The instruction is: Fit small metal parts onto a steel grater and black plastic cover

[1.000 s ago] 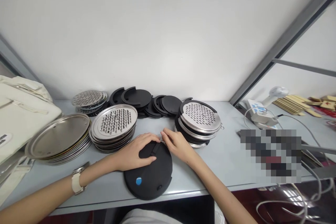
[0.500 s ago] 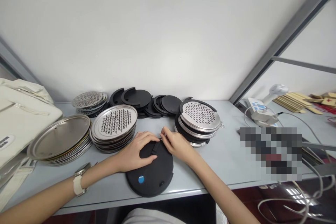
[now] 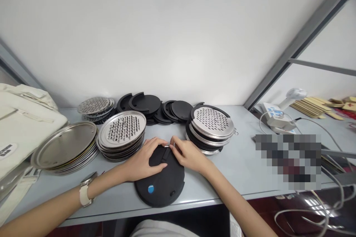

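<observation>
A round black disc (image 3: 161,187) with a blue dot sticker lies near the table's front edge. My left hand (image 3: 146,159) rests on its upper left, thumb and fingers spread around a small black tab (image 3: 165,154). At the disc's top edge, my right hand (image 3: 185,152) pinches a small metal piece (image 3: 166,146), perhaps a ring, which my left fingertips also touch. Behind stand a stack of metal grater plates (image 3: 122,129) on the left and a stack of black and metal grater discs (image 3: 213,122) on the right.
Plain metal plates (image 3: 66,144) are stacked at left beside a cream bag (image 3: 25,118). Black discs (image 3: 180,110) and small grater discs (image 3: 94,106) lie along the wall. At right are a white scanner (image 3: 292,98), cables and wooden pieces (image 3: 311,108).
The metal piece at the disc's top edge now shows more between my fingertips. My right fingers have shifted slightly; the view has moved a little.
</observation>
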The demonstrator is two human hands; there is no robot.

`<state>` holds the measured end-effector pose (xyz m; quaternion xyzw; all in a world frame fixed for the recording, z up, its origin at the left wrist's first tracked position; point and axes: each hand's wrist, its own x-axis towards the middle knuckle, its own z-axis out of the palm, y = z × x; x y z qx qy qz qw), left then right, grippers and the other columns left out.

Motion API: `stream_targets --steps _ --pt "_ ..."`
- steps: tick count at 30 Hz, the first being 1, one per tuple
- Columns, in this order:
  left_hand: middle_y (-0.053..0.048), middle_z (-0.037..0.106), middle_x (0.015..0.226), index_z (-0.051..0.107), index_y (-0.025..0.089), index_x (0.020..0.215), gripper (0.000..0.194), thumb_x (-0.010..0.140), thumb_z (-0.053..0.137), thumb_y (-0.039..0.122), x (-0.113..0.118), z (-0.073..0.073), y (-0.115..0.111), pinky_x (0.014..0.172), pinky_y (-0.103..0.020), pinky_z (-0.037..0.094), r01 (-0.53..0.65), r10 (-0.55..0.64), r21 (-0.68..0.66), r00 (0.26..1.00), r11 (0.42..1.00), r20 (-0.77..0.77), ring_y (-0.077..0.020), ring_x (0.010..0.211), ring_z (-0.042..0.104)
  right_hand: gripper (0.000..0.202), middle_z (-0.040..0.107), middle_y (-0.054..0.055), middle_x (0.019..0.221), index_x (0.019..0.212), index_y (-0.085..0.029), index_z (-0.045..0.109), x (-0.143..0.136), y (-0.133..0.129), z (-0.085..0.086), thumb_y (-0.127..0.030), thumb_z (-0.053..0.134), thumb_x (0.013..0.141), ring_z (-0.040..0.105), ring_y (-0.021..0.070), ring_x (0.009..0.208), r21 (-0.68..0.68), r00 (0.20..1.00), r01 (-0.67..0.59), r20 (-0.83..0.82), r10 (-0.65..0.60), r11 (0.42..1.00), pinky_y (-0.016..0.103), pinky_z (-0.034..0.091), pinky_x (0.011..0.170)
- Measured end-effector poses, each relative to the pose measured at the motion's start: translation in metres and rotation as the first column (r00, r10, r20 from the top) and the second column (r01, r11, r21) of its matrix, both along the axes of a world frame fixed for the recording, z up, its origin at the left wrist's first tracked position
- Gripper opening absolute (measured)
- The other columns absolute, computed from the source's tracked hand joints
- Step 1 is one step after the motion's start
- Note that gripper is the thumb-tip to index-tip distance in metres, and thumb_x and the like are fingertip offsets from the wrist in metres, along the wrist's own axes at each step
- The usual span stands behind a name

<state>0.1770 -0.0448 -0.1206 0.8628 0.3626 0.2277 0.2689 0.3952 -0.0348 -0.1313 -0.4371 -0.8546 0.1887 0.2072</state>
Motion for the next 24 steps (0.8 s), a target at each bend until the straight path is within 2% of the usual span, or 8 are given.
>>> stream_targets --steps 7,20,24 --pt "-0.005 0.052 0.125 0.045 0.027 0.126 0.047 0.082 0.064 0.023 0.0002 0.0014 -0.0001 0.104 -0.04 0.039 0.012 -0.012 0.006 1.0 1.0 0.001 -0.025 0.12 0.046 0.013 0.051 -0.002 0.064 0.093 -0.021 0.043 -0.0003 0.0036 -0.0073 -0.024 0.033 0.1 0.047 0.0138 0.054 0.032 0.996 0.037 0.074 -0.04 0.999 0.024 0.029 0.056" --pt "-0.004 0.051 0.135 0.045 0.029 0.134 0.054 0.084 0.064 0.028 -0.0009 -0.0027 0.0029 0.11 -0.043 0.033 0.029 -0.027 0.034 0.999 0.999 -0.045 -0.0253 0.127 0.043 0.018 0.049 -0.003 0.062 0.088 -0.02 0.045 -0.0017 0.0029 -0.0059 -0.025 0.034 0.1 0.046 0.0129 0.053 0.064 0.988 0.059 0.138 -0.068 0.996 0.024 0.027 0.056" --pt "-0.004 0.051 0.136 0.043 0.029 0.136 0.057 0.083 0.064 0.03 -0.0005 -0.0024 0.0026 0.109 -0.042 0.035 0.007 -0.006 0.031 0.998 0.999 -0.055 -0.0255 0.127 0.044 0.019 0.048 -0.003 0.061 0.087 -0.02 0.046 -0.0019 0.0029 -0.0059 -0.025 0.033 0.1 0.045 0.0128 0.052 0.08 0.987 0.05 0.147 -0.062 0.996 0.025 0.025 0.055"
